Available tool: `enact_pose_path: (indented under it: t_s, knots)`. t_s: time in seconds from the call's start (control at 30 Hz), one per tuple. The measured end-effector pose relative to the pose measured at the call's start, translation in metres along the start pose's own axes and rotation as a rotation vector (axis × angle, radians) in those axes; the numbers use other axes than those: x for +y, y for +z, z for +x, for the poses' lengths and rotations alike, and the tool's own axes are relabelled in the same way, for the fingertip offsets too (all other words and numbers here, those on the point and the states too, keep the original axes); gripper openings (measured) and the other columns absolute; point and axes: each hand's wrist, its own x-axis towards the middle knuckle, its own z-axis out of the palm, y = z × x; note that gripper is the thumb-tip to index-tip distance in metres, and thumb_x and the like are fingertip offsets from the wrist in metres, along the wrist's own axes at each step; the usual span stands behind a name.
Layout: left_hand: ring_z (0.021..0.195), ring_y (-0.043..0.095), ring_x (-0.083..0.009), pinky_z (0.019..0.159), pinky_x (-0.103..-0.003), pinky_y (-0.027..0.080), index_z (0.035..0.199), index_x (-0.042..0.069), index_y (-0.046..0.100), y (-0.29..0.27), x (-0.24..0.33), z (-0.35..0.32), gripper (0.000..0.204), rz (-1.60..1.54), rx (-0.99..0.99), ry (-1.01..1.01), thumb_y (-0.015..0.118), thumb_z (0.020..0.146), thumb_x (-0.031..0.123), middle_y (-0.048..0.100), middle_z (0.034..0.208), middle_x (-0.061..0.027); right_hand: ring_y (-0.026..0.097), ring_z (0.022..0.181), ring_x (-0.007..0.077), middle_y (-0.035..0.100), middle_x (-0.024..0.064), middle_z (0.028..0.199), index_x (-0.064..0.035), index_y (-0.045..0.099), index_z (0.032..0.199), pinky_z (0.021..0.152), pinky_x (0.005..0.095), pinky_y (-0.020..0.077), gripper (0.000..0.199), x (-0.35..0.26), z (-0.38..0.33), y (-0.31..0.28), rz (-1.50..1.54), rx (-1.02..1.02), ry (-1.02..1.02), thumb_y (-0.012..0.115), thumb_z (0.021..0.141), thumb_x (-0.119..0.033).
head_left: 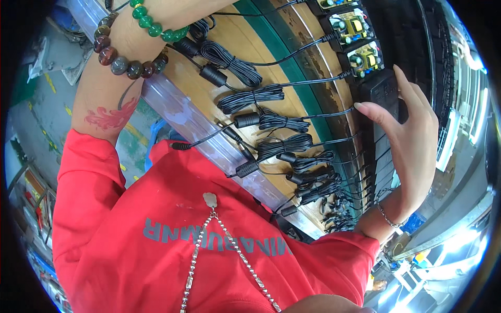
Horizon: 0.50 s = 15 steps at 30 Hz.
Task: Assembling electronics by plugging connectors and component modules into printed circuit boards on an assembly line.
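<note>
Gripping a black power-adapter casing point(381, 86) at the upper right of the frame, the fingers point(412, 96) of the right hand point(417, 133) are closed across it, the thumb at its lower-left corner and the forefinger along its right side. The left hand point(203, 8) is cut off by the upper edge of the frame; the state of its fingers cannot be told. Just above the gripped casing, exposed circuit boards point(364, 60) with yellow transformers stand in line, seated in black shells; below it, further black casings point(383, 148) continue the row down the frame. Thin black cables point(313, 82) extend leftward from the row, across a green strip point(271, 31), to tied cable coils point(250, 99) on the tan surface point(242, 41) at upper centre. Cylindrical ferrite cores point(213, 76) lie among the coils, and one barrel plug point(180, 146) projects past the clear plastic edging point(180, 107). Beaded bracelets point(120, 65) encircle the left wrist, a chain bracelet point(391, 220) the right. A red shirt point(156, 271) with a metal bead necklace point(237, 248) occupies the lower centre; bright lamps point(462, 240) shine at lower right.
</note>
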Motion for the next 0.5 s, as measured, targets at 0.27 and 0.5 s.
enact_pose_path:
  t_s: [0.27, 0.5]
  knots:
    - [0.071, 0.07, -0.0413, 0.064, -0.042, 0.057, 0.079, -0.012, 0.066, -0.003, 0.001, 0.001, 0.026, -0.067, -0.049, -0.015, 0.063, 0.094, 0.01, 0.064, 0.071, -0.0303, 0.068, 0.11, 0.0283, 0.068, 0.0178, 0.123, -0.002, 0.058, 0.141, 0.096, 0.0396, 0.0523, 0.077, 0.02, 0.01, 0.016, 0.205, 0.085, -0.164, 0.084, 0.08, -0.041]
    - [0.078, 0.07, -0.0415, 0.07, -0.045, 0.056, 0.082, -0.01, 0.065, 0.007, 0.004, 0.007, 0.022, -0.141, 0.056, 0.049, 0.065, 0.093, 0.01, 0.069, 0.08, -0.0274, 0.067, 0.085, 0.0212, 0.068, 0.014, 0.097, -0.0027, 0.067, 0.112, 0.081, 0.0361, 0.054, 0.023, 0.034, 0.033, 0.002, 0.289, 0.452, -0.041, 0.063, 0.097, -0.019]
